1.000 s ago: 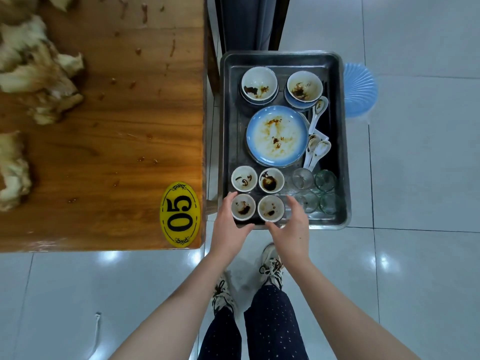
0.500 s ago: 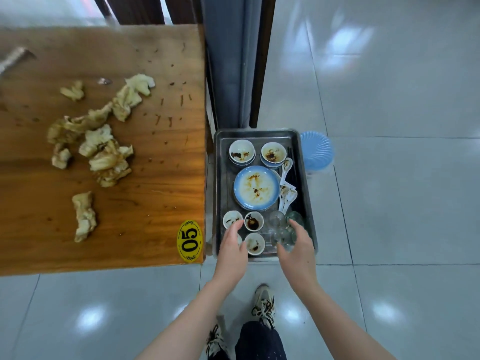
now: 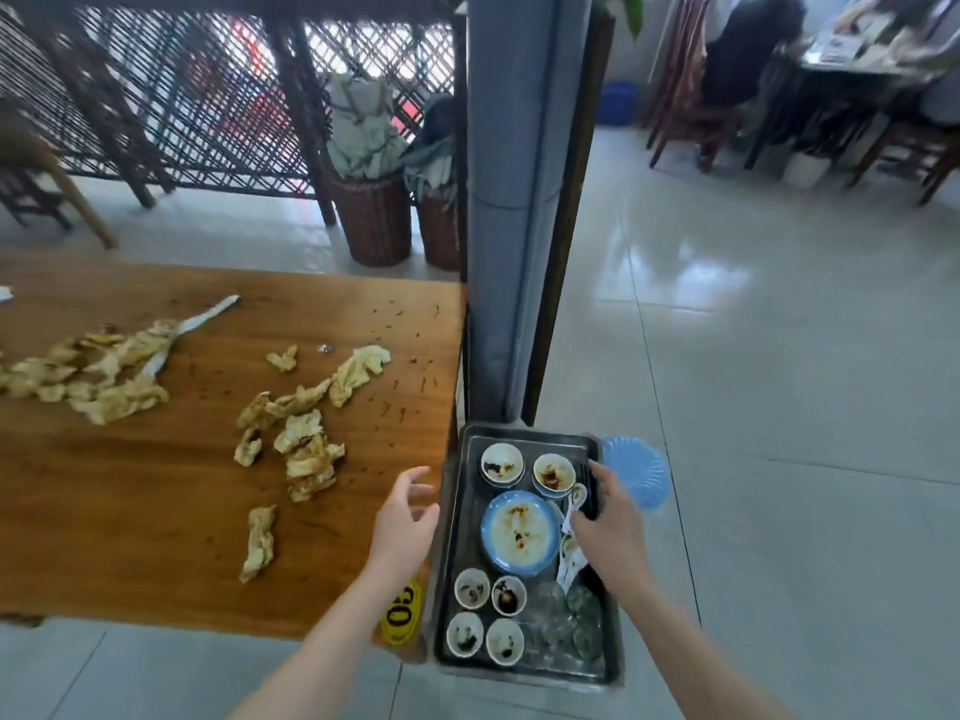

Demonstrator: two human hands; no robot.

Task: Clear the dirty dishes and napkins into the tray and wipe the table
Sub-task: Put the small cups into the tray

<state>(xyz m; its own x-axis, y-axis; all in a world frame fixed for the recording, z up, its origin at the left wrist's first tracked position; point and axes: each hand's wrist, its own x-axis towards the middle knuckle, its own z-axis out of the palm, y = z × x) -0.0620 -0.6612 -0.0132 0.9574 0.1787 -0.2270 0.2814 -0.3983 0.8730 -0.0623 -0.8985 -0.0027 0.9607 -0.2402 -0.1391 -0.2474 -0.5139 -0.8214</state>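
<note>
Beside the right edge of the worktop (image 3: pixel 156 511) sits the metal tray (image 3: pixel 448 574), already loaded: two small bowls (image 3: pixel 502 463) at its far end, a blue-rimmed plate (image 3: pixel 519 532) in the middle, four sauce cups (image 3: pixel 471 588) and some clear glasses (image 3: pixel 553 621) at the near end, and spoons (image 3: pixel 571 553) along its right side. The left hand (image 3: pixel 408 522) hovers over the worktop's right edge, fingers spread and holding nothing. The right hand (image 3: pixel 608 517) hangs above the tray's right rim with fingers loosely curled; whether they touch the rim or a spoon I cannot tell.

Crumpled, stained napkins (image 3: pixel 306 449) lie scattered across the worktop, well apart from the tray, along with crumbs and a pale utensil (image 3: pixel 208 311) near the far edge. Judging from this, the napkins come next. The risks: dropping napkins onto the crowded glasses could tip them, and a careless sweep could push crumbs off the edge onto the floor (image 3: pixel 779 407).
</note>
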